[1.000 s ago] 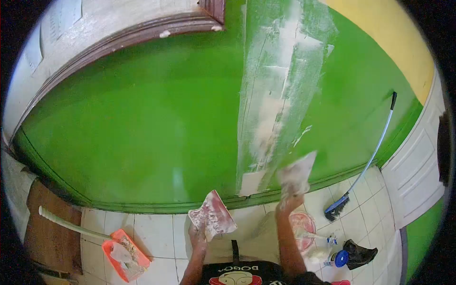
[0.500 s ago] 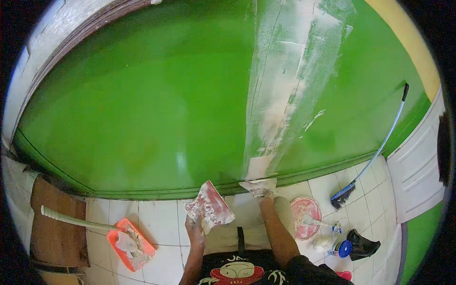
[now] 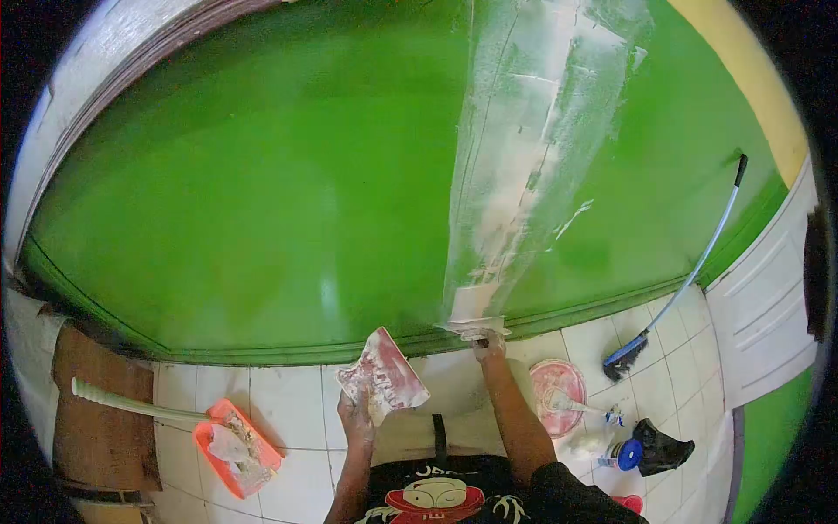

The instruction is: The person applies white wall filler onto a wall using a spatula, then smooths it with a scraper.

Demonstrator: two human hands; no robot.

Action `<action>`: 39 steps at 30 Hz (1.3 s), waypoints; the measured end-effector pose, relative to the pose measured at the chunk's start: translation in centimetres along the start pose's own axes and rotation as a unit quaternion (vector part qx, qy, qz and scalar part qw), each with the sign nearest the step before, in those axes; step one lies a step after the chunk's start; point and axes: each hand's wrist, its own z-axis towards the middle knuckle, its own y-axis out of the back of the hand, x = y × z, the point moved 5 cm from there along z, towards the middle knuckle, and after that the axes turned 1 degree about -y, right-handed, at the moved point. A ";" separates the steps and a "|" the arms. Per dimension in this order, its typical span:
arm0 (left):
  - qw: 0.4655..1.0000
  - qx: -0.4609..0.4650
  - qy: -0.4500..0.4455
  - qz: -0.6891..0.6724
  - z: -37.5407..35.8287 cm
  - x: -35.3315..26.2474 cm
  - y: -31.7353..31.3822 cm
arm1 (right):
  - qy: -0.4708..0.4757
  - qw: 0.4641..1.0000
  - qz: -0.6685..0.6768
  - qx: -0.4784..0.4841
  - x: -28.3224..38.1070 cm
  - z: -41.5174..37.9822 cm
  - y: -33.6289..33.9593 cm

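My left hand [image 3: 358, 416] is closed on the handle of a broad reddish putty scraper [image 3: 397, 375], smeared with white putty, held over the floor. At the foot of the green wall [image 3: 262, 218], my right hand [image 3: 491, 343] grips another wide scraper [image 3: 476, 327]. That blade appears to lie against the wall at the lower end of a whitish putty strip [image 3: 515, 166]. Most of its handle is hidden by my fingers. The strip runs up the wall in rough, uneven layers.
Left on the tiles is an orange dustpan [image 3: 229, 472] with debris and a long pale handle. To the right are a round pinkish tray [image 3: 559, 375], a blue-lidded container [image 3: 628, 455], a black bag [image 3: 668, 445] and a blue broom [image 3: 624, 351] leaning on the wall.
My right hand has moved slightly up and toward the wall, with its scraper now seen more edge-on at the strip's bottom. The left hand holds its scraper nearly unchanged.
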 end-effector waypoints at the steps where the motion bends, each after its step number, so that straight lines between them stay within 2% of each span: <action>1: 1.000 0.001 0.000 -0.002 0.0 0.2 0.1 | 0.005 1.000 -0.007 0.009 0.3 0.0 -0.6; 5: 0.999 0.015 0.006 -0.035 0.4 1.2 0.3 | 0.003 0.997 -0.053 0.050 1.9 -2.5 -3.8; 7: 0.998 0.016 0.016 -0.056 0.6 1.4 0.4 | -0.008 0.995 -0.071 -0.072 2.9 -4.3 -6.7; 8: 0.998 0.024 0.013 -0.051 0.7 1.3 0.3 | 0.001 0.995 -0.015 -0.100 3.1 -4.8 -7.7; 9: 0.998 0.032 0.010 -0.046 0.7 1.1 0.1 | 0.003 0.995 -0.015 -0.100 3.6 -5.6 -7.8; 10: 0.998 0.034 0.010 -0.047 0.6 0.9 -0.1 | 0.174 0.908 -0.380 -0.008 5.7 -6.7 -9.5; 11: 0.996 0.038 0.009 -0.080 0.3 0.6 -0.3 | 0.315 0.660 -0.677 0.083 5.9 -8.2 -11.8; 12: 0.993 0.042 0.008 -0.113 0.0 0.3 -0.6 | 0.317 0.659 -0.677 0.082 6.0 -8.3 -11.9; 15: 0.996 0.031 0.021 -0.082 -0.4 0.2 -0.6 | 0.556 0.519 -0.648 0.039 7.9 -9.8 -14.9; 16: 0.996 0.034 0.020 -0.084 -0.4 0.2 -0.5 | 0.532 0.537 -0.650 0.087 8.3 -9.7 -16.1; 17: 0.996 0.042 0.013 -0.071 -0.5 0.3 -0.4 | 0.534 0.535 -0.649 0.086 8.7 -9.9 -17.3; 18: 0.997 0.051 0.007 -0.058 -0.6 0.3 -0.4 | 0.374 0.800 -0.445 0.148 9.0 -8.8 -17.4; 19: 0.997 0.053 0.004 -0.061 -0.6 0.0 -0.6 | 0.270 0.888 -0.321 0.188 8.8 -7.7 -17.7; 20: 0.997 0.050 -0.001 -0.057 -0.8 -0.5 -0.8 | 0.166 0.950 -0.178 0.196 8.4 -6.9 -18.1; 21: 0.997 0.047 -0.005 -0.054 -1.0 -1.0 -1.0 | 0.360 0.851 -0.331 0.191 9.7 -6.4 -18.7; 23: 0.997 0.047 -0.013 -0.053 -1.4 -1.8 -1.3 | 0.533 0.691 -0.457 0.173 11.1 -7.1 -20.7; 26: 0.996 0.058 -0.011 -0.071 -1.2 -1.3 -1.0 | 0.482 0.710 -0.467 0.214 13.3 -11.0 -25.8; 27: 0.994 0.067 -0.002 -0.091 -1.1 -0.8 -0.9 | 0.475 0.636 -0.574 0.202 13.7 -14.9 -28.8; 29: 0.993 0.083 -0.028 -0.076 -1.1 -0.7 -0.6 | 0.461 0.551 -0.671 0.184 14.5 -15.2 -32.0; 30: 0.992 0.097 -0.053 -0.059 -1.1 -0.9 -0.7 | 0.429 0.631 -0.601 0.236 15.7 -12.9 -32.9; 31: 0.992 0.099 -0.054 -0.061 -1.0 -0.6 -0.6 | 0.412 0.667 -0.563 0.262 16.5 -12.4 -33.9; 33: 0.984 0.080 0.019 -0.160 -0.5 0.4 -0.6 | 0.357 0.741 -0.488 0.292 18.0 -12.2 -36.3; 36: 0.987 0.073 0.009 -0.142 -0.5 0.0 -0.7 | 0.157 0.890 -0.337 0.264 18.6 -14.5 -41.4; 37: 0.987 0.074 0.009 -0.143 -0.6 -0.3 -0.7 | 0.080 0.926 -0.277 0.243 18.6 -15.7 -43.2; 39: 0.987 0.094 -0.013 -0.127 -0.6 -1.0 -0.6 | -0.041 0.962 -0.177 0.204 18.3 -18.3 -46.7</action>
